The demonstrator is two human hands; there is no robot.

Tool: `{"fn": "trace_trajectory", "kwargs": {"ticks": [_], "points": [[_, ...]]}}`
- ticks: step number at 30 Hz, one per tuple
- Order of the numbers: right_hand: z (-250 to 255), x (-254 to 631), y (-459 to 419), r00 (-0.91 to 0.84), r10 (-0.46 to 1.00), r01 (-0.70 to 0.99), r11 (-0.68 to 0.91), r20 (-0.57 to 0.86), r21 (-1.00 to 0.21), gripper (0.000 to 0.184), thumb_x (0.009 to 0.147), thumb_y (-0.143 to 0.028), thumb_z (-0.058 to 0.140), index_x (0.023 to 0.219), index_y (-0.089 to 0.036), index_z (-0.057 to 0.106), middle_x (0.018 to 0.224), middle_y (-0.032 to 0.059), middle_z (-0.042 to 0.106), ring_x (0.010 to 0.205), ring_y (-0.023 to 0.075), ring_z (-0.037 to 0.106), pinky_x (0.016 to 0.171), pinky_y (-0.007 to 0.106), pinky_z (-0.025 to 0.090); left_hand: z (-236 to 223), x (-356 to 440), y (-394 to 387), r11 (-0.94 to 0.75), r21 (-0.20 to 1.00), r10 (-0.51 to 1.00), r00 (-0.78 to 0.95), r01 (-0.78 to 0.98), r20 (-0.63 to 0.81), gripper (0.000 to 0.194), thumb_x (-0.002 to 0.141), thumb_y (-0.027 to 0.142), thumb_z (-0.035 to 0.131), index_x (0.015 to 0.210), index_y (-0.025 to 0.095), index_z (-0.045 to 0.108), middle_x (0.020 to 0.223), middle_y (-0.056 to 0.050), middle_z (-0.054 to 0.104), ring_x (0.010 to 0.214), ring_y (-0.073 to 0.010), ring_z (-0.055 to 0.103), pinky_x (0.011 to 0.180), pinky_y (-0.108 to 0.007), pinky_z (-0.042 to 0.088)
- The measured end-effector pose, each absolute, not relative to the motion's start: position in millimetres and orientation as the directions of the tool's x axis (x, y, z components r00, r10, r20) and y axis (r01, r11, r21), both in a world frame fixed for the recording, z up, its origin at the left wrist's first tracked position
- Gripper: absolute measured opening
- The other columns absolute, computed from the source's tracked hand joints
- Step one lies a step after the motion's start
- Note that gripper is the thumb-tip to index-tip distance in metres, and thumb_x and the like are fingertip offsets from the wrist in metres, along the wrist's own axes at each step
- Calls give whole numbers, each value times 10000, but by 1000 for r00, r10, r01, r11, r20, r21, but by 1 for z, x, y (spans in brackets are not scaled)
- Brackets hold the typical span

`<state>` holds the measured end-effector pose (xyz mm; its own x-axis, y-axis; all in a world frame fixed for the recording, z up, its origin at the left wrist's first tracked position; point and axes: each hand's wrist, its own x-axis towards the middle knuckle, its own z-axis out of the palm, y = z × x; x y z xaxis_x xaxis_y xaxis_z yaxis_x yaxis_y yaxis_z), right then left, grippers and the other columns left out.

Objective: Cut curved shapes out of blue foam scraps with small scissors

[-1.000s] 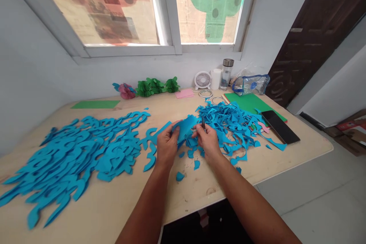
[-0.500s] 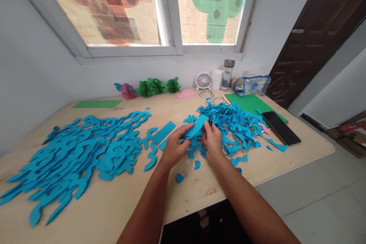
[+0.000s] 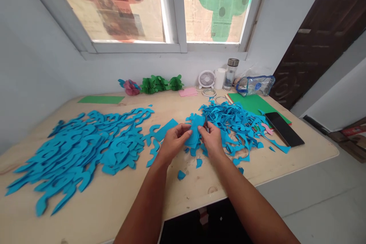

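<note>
Between my hands is a folded blue paper piece (image 3: 195,137), standing nearly upright over loose scraps. My left hand (image 3: 173,143) is at its left edge, thumb and fingertips closed on it. In my right hand (image 3: 212,140) is a pair of scissors (image 3: 207,124), dark blades pointing up, handles mostly hidden by the fingers. The right thumb also touches the paper's right edge. Just beyond and to the right lies a heap of blue paper offcuts (image 3: 228,116). A flat blue paper strip (image 3: 165,129) lies beside my left hand.
Piles of wavy blue paper cutouts (image 3: 77,148) cover the table's left side. A black phone (image 3: 284,129) rests on green paper (image 3: 251,103) at right. Along the back stand green paper decorations (image 3: 160,84), a small fan (image 3: 206,79), a glass bottle (image 3: 230,74) and a clear pouch (image 3: 255,85).
The folded blue paper has turned from slanted to nearly upright between my hands. My right thumb has come onto its edge, and the scissors remain in my right hand. The view has shifted slightly.
</note>
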<state>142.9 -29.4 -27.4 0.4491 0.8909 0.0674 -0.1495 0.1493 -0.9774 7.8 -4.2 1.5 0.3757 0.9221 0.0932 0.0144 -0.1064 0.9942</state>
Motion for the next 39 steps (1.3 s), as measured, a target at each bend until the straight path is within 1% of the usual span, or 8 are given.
{"fn": "trace_trajectory", "kwargs": {"ticks": [3,5,11,15,19,24,31,39], "points": [[-28,141,-30,369,921,-81,166,125,-983,142,699,-317,638,695,-180,603,563,-44,459,504,98,343,457,226,305,1,11,-4,-47,999,949,314,18,39,235,683,390,694,667,159,658,570,10,571,507,-103,459,477,-217,358],[-28,141,-30,364,923,-65,157,123,-985,153,698,-326,649,680,-183,596,561,-45,458,499,97,340,454,228,299,1,11,-4,-18,1000,955,296,-9,20,246,661,391,706,629,156,639,518,32,516,463,-81,394,445,-207,305],[-24,141,-32,360,930,-128,129,75,-983,339,775,-505,590,829,-173,635,622,-11,572,422,85,333,410,243,260,1,10,-2,55,983,982,186,-177,-21,237,620,357,734,611,150,617,497,44,494,455,-70,381,444,-201,299],[-25,140,-34,313,946,-137,129,80,-982,469,798,-629,508,805,-175,622,527,-28,527,371,79,305,379,239,212,1,10,-1,86,955,994,94,-285,-61,221,590,312,758,607,152,607,501,55,477,460,-63,378,445,-193,304],[-27,139,-35,216,971,-61,118,103,-991,485,786,-653,523,719,-182,617,474,-30,509,384,91,328,396,237,233,1,9,0,89,919,996,25,-384,-86,237,560,299,787,612,152,609,533,52,500,478,-65,405,464,-196,333],[-27,137,-38,114,981,92,147,157,-985,479,842,-608,488,652,-187,612,496,-6,561,451,117,413,457,241,290,0,8,3,134,846,991,83,-515,-106,262,537,292,813,628,144,617,561,42,542,519,-69,457,521,-196,382],[-25,136,-39,96,977,174,170,189,-970,466,871,-559,479,608,-188,583,501,-12,547,485,123,467,509,245,338,-2,7,5,136,838,990,103,-528,-96,260,539,286,813,642,141,624,563,36,544,524,-75,465,524,-204,386],[-21,134,-42,119,981,44,146,150,-988,463,842,-600,498,723,-178,649,499,-19,528,434,106,390,421,231,257,-7,8,8,-3,902,991,-121,-431,-55,257,566,304,794,686,145,631,519,61,511,473,-64,413,466,-199,331]]}}
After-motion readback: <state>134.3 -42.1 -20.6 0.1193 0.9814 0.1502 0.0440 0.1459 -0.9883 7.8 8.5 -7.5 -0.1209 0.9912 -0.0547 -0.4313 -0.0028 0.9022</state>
